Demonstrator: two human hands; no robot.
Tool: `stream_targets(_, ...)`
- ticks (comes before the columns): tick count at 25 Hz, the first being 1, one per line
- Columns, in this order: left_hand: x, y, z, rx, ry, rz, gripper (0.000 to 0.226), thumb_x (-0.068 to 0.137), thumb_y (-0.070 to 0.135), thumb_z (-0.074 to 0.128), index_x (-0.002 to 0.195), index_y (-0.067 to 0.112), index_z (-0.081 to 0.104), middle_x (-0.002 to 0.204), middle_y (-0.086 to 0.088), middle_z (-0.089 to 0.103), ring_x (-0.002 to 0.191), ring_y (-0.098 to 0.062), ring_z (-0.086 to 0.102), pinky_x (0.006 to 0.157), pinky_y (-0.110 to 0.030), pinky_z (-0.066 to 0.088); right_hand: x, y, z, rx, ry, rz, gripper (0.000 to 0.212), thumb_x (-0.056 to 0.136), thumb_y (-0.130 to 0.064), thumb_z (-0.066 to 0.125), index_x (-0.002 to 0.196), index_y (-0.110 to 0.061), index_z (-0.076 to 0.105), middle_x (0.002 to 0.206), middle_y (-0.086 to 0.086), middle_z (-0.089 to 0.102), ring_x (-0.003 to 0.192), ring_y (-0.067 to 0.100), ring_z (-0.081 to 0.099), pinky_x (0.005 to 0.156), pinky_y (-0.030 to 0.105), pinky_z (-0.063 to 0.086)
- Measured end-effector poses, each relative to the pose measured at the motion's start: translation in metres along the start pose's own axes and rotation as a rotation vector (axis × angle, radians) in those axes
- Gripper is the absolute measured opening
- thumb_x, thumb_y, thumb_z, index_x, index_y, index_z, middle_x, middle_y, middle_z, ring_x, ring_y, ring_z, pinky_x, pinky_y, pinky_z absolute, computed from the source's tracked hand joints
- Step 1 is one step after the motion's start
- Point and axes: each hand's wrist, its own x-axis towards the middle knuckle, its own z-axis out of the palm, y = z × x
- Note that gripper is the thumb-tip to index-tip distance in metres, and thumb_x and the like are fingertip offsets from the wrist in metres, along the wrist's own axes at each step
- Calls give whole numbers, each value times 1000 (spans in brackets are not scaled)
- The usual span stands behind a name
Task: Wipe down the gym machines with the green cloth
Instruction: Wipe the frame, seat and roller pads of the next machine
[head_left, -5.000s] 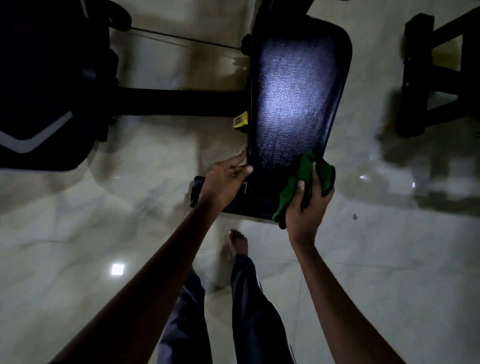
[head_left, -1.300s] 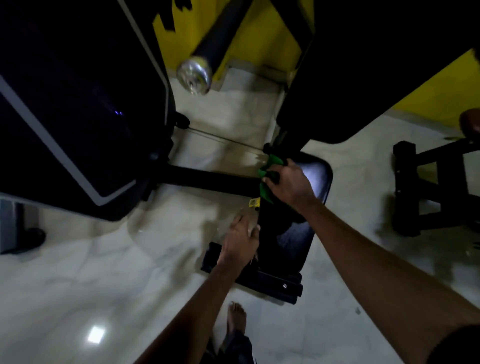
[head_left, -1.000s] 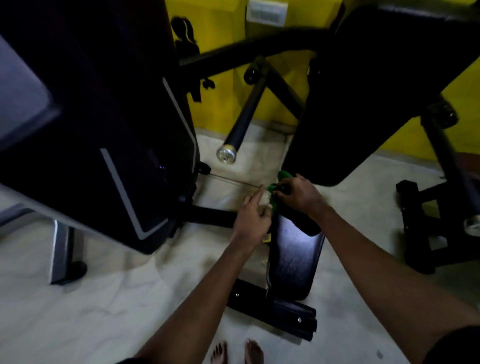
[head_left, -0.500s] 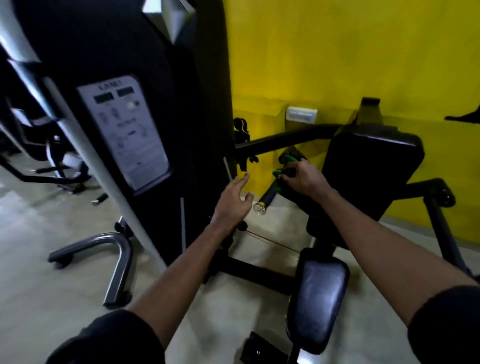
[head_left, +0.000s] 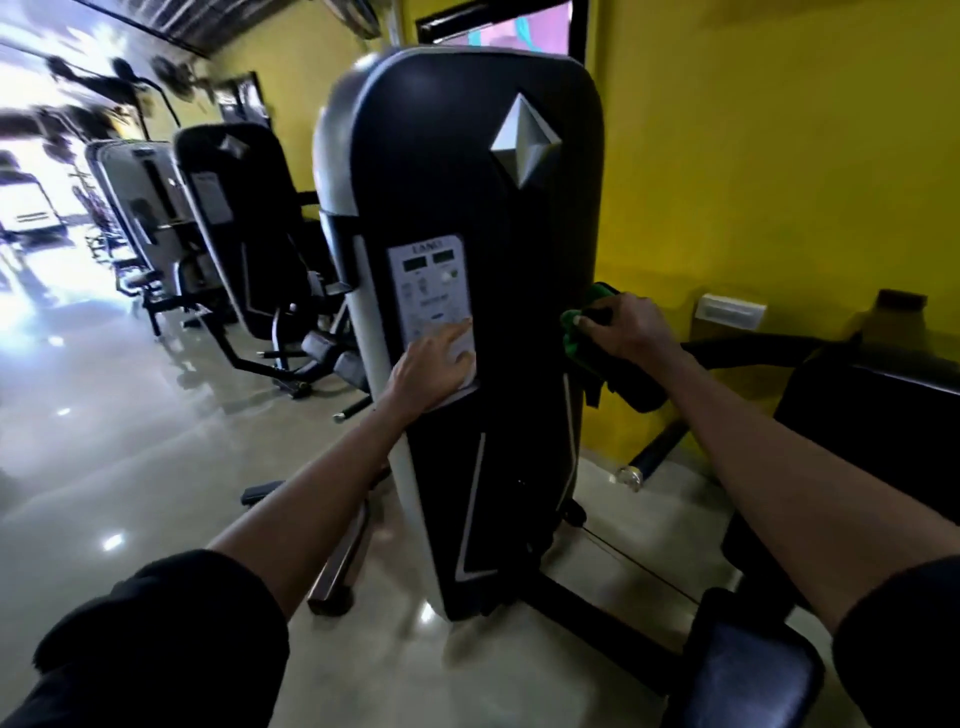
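Observation:
A tall black weight-stack cover of a gym machine stands in front of me, with a white instruction panel on its face. My left hand lies flat on the lower part of that panel, fingers spread. My right hand grips the green cloth and presses it against the cover's right edge, by a black padded arm. The machine's black seat pad shows at the bottom right.
A yellow wall runs behind the machine on the right. More black machines line the left side along a glossy floor. A black bar with a chrome end angles down near the wall. A white socket box sits on the wall.
The view has lifted from the seat pad to the upright cover. My left hand moved onto the white panel. My right hand carried the cloth from the seat to the cover's right edge.

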Motion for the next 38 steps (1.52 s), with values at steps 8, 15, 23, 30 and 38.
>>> stream_targets(8,-31,-90,-130,125,129,-74,51,90,38,59,141,30,54,134,1,62,121,-17,59,100,-37,48,19,-144,52,13,-9,-6,47,94,-49,63,127,-17,68,122,13,68,114,36,62,93,44,54)
stream_targets(15,-65,-180,-232,174,153,-102,53,89,38,59,141,31,54,135,1,62,119,-16,60,94,-28,47,21,-260,126,2,44,-28,48,93,-48,63,127,-15,68,122,10,69,112,31,64,93,36,52)
stream_targets(23,-62,-276,-298,204,209,-205,49,89,35,60,138,35,56,138,3,60,126,-15,55,97,-30,46,65,-356,208,-27,-60,-178,45,90,-49,64,121,-17,72,120,8,70,109,26,65,87,32,51)
stream_targets(30,-2,-351,-332,226,173,-206,57,84,49,54,140,36,52,141,6,58,129,-13,54,105,-35,46,156,-401,269,38,-54,-238,43,91,-44,65,122,-14,70,124,10,68,113,30,63,90,40,55)
stream_targets(38,79,-460,-358,176,130,-158,52,90,40,59,141,32,53,135,5,60,119,-7,57,96,-24,44,271,-436,335,149,1,-76,44,91,-45,66,122,-13,69,122,9,68,111,29,64,87,33,54)
